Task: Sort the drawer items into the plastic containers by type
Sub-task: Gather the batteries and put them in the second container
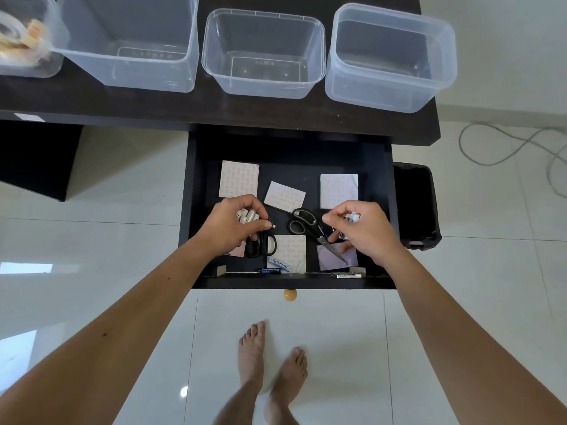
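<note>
Hands work inside an open black drawer (pixel 196 210) pulled out from under a dark tabletop (pixel 171 108). The left hand (pixel 233 225) has its fingers (pixel 260 224) curled tight around a small bunch of white batteries (pixel 247 215), held just above a pair of black-handled scissors (pixel 260 245). The right hand (pixel 365 231) has its fingers (pixel 333 219) pinched around another small item (pixel 354 216), too hidden to name, beside a second pair of scissors (pixel 310 230) lying diagonally. Patterned paper sheets (pixel 239 179) lie scattered over the drawer floor, and a blue battery (pixel 270 270) rests along the front edge near a small labelled packet (pixel 280 264).

On the tabletop stand three clear plastic containers in a row: one at the left (pixel 129 44), one in the middle (pixel 264 53), one at the right (pixel 389 56). A fourth container (pixel 27 41) at the far left edge holds rolls of tape (pixel 12 32). Bare feet (pixel 270 363) stand on the white tiled floor (pixel 92 240) below the drawer's round knob (pixel 290 295).
</note>
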Action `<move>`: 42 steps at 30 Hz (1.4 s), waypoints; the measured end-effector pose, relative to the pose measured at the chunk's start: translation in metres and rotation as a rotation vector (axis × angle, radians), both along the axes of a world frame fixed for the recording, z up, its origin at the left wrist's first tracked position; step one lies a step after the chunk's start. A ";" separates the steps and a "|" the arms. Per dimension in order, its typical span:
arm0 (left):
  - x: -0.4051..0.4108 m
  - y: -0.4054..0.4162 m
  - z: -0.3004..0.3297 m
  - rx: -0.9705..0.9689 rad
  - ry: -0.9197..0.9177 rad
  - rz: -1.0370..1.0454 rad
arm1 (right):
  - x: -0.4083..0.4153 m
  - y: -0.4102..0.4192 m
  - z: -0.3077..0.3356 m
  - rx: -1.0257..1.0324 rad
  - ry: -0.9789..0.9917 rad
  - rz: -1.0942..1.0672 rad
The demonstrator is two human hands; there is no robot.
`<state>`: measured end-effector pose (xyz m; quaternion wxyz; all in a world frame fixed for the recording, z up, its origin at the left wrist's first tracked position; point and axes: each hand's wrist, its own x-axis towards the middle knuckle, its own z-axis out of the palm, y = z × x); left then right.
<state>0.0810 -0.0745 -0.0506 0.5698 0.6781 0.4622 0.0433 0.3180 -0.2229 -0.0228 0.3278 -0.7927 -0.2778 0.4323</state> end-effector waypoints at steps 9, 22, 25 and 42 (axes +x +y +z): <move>0.000 0.010 -0.009 0.372 -0.012 -0.257 | -0.001 -0.002 -0.028 -0.156 -0.370 0.077; 0.006 0.020 -0.013 0.464 0.128 -0.393 | 0.001 -0.005 -0.022 -0.088 -0.293 0.084; 0.009 0.023 -0.012 0.466 0.182 -0.440 | 0.001 -0.007 -0.021 -0.074 -0.214 0.136; 0.020 0.028 -0.004 0.412 0.239 -0.521 | 0.002 -0.002 -0.023 -0.082 -0.186 0.105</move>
